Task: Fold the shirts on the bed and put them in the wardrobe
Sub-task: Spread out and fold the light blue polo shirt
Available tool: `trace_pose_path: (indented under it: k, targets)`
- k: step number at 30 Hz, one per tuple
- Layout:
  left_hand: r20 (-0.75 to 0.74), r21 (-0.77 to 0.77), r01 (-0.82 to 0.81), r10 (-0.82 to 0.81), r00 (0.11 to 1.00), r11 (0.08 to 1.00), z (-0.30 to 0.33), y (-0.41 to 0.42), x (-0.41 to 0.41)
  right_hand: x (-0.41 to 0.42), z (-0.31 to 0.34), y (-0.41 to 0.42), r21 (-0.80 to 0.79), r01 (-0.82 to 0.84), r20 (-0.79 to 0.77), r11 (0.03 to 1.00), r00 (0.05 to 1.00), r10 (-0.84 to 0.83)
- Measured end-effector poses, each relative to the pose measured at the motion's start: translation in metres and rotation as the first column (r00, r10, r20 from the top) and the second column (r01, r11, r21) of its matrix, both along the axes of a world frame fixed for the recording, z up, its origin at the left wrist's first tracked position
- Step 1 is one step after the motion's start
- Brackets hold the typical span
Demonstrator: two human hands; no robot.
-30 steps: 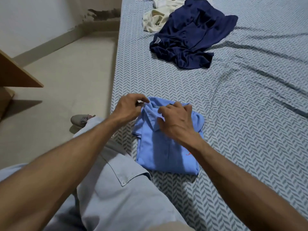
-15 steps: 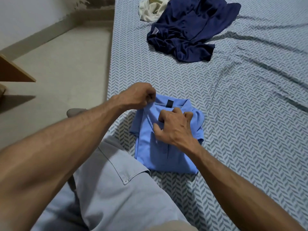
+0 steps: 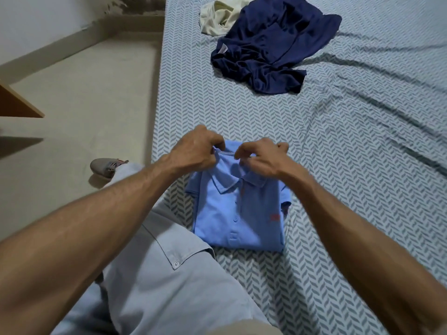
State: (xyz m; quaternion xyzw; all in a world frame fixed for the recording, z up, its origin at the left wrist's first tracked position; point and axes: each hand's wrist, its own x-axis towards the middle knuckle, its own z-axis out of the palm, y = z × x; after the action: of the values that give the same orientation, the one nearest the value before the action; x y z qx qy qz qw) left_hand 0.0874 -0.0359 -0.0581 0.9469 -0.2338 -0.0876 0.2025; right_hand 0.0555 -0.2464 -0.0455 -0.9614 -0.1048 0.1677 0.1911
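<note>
My knee (image 3: 154,284) in pale grey trousers rests on the edge of the bed (image 3: 350,189), which wears a sheet with a grey herringbone print. Just beyond it lies the light blue polo shirt (image 3: 238,218), folded into a neat rectangle, placket up, a small red mark on its chest. My left hand (image 3: 197,151) pinches the collar at its left side, fingers curled tight on the cloth. My right hand (image 3: 261,155) pinches the collar on the right, its grip likewise clamped on the fabric. Farther up the bed, well apart, a navy shirt (image 3: 271,44) lies crumpled, overlapping a cream garment (image 3: 215,18) behind it.
</note>
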Motion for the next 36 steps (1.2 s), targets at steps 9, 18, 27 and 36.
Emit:
trace_pose_path:
  k: [9,18,27,36]
  targets:
    - [-0.407,-0.124,-0.167,0.103,0.908,0.978,-0.014,-0.068,-0.031,0.049,-0.008,-0.052,-0.314,-0.221,-0.012,0.923,0.973,0.229]
    - [-0.327,-0.254,-0.291,0.201,0.923,0.922,-0.017,-0.072,-0.024,-0.011,-0.033,-0.092,0.298,0.603,-0.051,0.74,0.784,-0.618]
    - [-0.225,0.18,0.301,-0.258,0.939,0.937,0.0,-0.166,0.011,-0.11,-0.042,-0.071,0.153,0.627,-0.234,0.764,0.774,-0.589]
    - [-0.299,0.167,0.046,0.006,0.954,0.985,0.006,-0.184,0.019,-0.138,-0.046,-0.05,0.29,0.662,-0.004,0.691,0.723,-0.691]
